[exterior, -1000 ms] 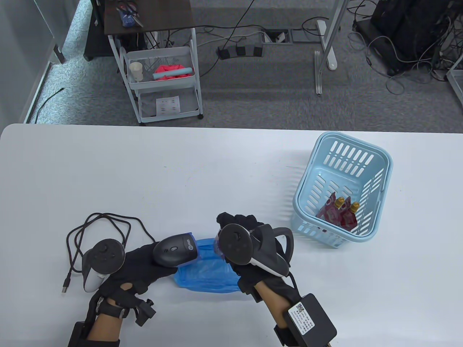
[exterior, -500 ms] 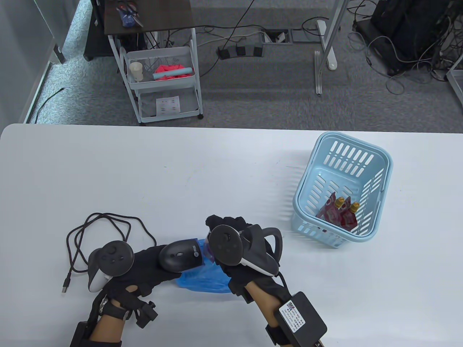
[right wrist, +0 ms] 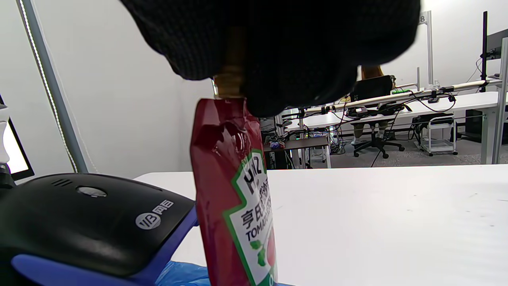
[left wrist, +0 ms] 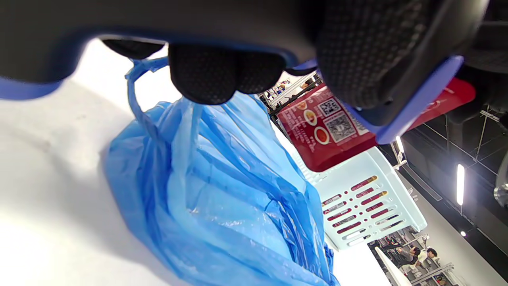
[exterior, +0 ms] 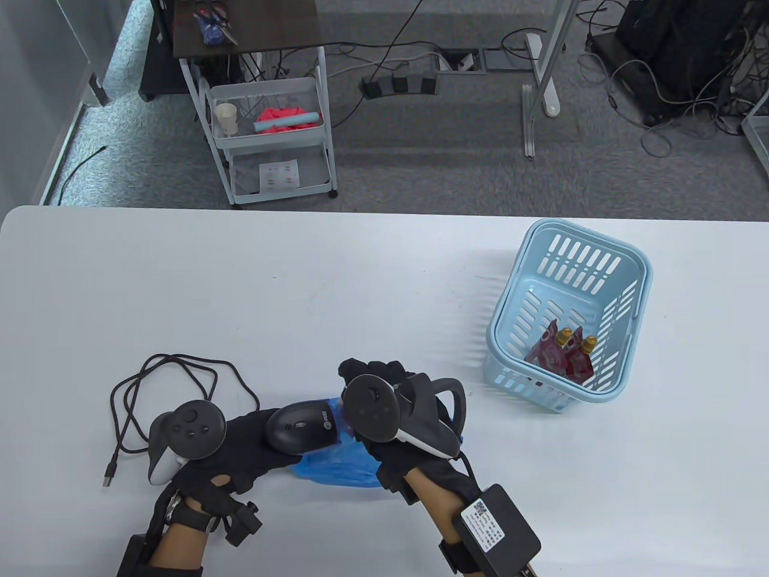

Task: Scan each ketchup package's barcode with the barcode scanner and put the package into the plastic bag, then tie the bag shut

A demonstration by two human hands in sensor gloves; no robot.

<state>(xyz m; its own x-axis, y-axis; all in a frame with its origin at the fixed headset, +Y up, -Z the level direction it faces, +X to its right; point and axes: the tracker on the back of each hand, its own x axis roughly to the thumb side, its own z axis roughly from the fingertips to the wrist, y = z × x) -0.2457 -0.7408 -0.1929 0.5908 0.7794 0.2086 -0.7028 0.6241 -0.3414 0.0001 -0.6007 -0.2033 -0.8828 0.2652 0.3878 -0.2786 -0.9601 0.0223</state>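
Observation:
My left hand (exterior: 240, 442) grips the black barcode scanner (exterior: 299, 428), its nose pointing right at a red ketchup package (right wrist: 238, 206). My right hand (exterior: 384, 384) pinches that package by its gold cap and holds it upright above the blue plastic bag (exterior: 336, 466). In the left wrist view the package's back (left wrist: 329, 135) with its printed codes faces the scanner's blue-edged head (left wrist: 412, 103). The bag (left wrist: 214, 198) lies crumpled on the table beneath both hands. Two more ketchup packages (exterior: 565, 357) stand in the light blue basket (exterior: 510, 312).
The scanner's black cable (exterior: 162, 384) loops on the table to the left, ending in a USB plug (exterior: 108, 478). The basket sits at the right. Beyond the far table edge stands a white trolley (exterior: 270, 138).
Both hands drew closer together: the scanner moved right and the right hand with the package moved left, until the scanner's nose is right by the package over the bag.

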